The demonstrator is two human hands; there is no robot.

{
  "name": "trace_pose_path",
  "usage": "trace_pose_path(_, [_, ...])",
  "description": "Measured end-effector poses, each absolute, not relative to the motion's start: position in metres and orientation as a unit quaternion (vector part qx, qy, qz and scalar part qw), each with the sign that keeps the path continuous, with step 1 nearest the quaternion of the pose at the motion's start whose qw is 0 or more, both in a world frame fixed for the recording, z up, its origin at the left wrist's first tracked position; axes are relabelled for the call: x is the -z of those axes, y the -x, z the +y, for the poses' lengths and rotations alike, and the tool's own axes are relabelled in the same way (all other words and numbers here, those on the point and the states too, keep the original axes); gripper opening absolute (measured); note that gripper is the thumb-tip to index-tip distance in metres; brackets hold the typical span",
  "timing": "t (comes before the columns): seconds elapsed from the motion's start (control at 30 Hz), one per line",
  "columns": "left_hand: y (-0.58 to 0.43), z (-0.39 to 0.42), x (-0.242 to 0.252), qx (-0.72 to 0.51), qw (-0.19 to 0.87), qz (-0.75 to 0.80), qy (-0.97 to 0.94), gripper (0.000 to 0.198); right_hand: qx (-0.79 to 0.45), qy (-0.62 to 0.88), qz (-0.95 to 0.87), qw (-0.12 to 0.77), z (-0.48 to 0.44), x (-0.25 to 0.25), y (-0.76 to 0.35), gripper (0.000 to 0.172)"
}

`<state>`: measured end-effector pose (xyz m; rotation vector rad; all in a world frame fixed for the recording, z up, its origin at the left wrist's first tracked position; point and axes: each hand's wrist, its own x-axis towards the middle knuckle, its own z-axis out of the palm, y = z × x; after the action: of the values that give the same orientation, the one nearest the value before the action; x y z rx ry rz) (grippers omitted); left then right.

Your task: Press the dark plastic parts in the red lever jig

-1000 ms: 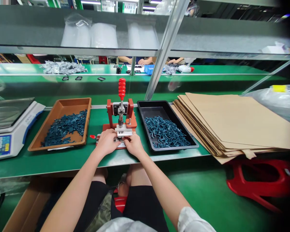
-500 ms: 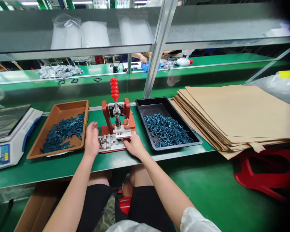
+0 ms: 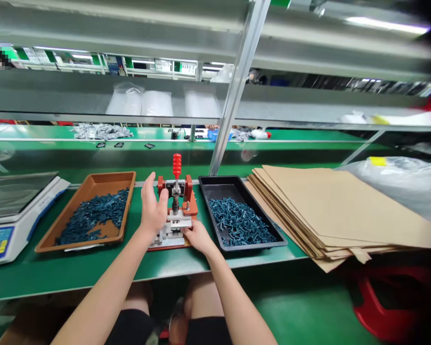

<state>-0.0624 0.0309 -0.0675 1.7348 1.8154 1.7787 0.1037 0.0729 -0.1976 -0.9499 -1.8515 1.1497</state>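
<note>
The person's left hand (image 3: 153, 206) hangs open, fingers spread and released, just clear of the red-handled steel toggle press (image 3: 175, 189), while the right hand (image 3: 197, 237) steadies its flat silver steel fixture plate (image 3: 172, 235) with curled, gripping fingers (image 3: 188, 232).

The scene is brightly and evenly lit from above by tube lights, one of which shows as a white streak (image 3: 388, 25) at the upper right. Only soft shadows fall on the green counter (image 3: 75, 273). Glare is thrown back by the steel platter of the scale (image 3: 17, 194) and by the plastic sheeting (image 3: 391, 187) at the right. The upper right corner is darkened and smeared, and a red stool (image 3: 384, 306) at the lower right is dimmed and blurred. The shelves (image 3: 129, 103) are bowed by lens distortion toward the edges, while the red handle of the toggle clamp (image 3: 177, 165) is kept sharp at centre.
</note>
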Motion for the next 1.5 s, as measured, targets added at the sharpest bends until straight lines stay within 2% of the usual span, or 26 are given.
trace_pose_path(0.1, [0.040, 0.038, 0.016, -0.607, 0.076, 0.513, -0.602, 0.063, -0.458, 0.369, -0.720, 0.368, 0.074, 0.199, -0.103, 0.020])
trace_pose_path(0.17, [0.026, 0.034, -0.001, -0.605, 0.097, 0.476, -0.631, 0.062, -0.456, 0.379, -0.721, 0.358, 0.074, 0.197, -0.104, 0.019])
trace_pose_path(0.23, [0.016, 0.023, 0.000, -0.600, 0.060, 0.456, -0.654, 0.052, -0.452, 0.384, -0.726, 0.349, 0.072, 0.193, -0.104, 0.019])
trace_pose_path(0.3, [0.010, 0.009, 0.013, -0.597, -0.018, 0.435, -0.674, 0.043, -0.448, 0.383, -0.731, 0.343, 0.069, 0.186, -0.105, 0.020])
trace_pose_path(0.43, [0.011, -0.008, 0.037, -0.575, -0.103, 0.399, -0.707, 0.042, -0.444, 0.388, -0.738, 0.328, 0.065, 0.173, -0.108, 0.024])
trace_pose_path(0.6, [0.012, 0.004, 0.032, -0.575, -0.129, 0.397, -0.703, 0.038, -0.427, 0.396, -0.752, 0.310, 0.064, 0.171, -0.109, 0.027])
trace_pose_path(0.77, [0.008, 0.011, 0.019, -0.595, -0.074, 0.414, -0.686, 0.017, -0.410, 0.394, -0.760, 0.313, 0.064, 0.174, -0.107, 0.031])
trace_pose_path(0.93, [0.000, 0.002, 0.034, -0.629, -0.086, 0.397, -0.663, 0.037, -0.399, 0.420, -0.756, 0.306, 0.064, 0.171, -0.105, 0.026])
trace_pose_path(1.07, [0.005, 0.008, 0.033, -0.624, -0.081, 0.394, -0.670, 0.029, -0.417, 0.398, -0.754, 0.315, 0.067, 0.173, -0.107, 0.026])
trace_pose_path(1.13, [0.011, 0.026, 0.019, -0.620, -0.048, 0.412, -0.666, 0.029, -0.420, 0.388, -0.754, 0.325, 0.067, 0.177, -0.108, 0.030])
trace_pose_path(1.33, [0.033, 0.080, -0.017, -0.607, 0.078, 0.440, -0.657, 0.044, -0.372, 0.404, -0.757, 0.355, 0.061, 0.190, -0.104, 0.026])
trace_pose_path(1.4, [0.040, 0.071, -0.006, -0.610, 0.065, 0.453, -0.647, 0.045, -0.354, 0.382, -0.762, 0.384, 0.058, 0.192, -0.104, 0.028])
trace_pose_path(1.5, [0.057, 0.035, 0.041, -0.598, -0.021, 0.498, -0.628, 0.046, -0.350, 0.333, -0.769, 0.418, 0.055, 0.192, -0.106, 0.030])
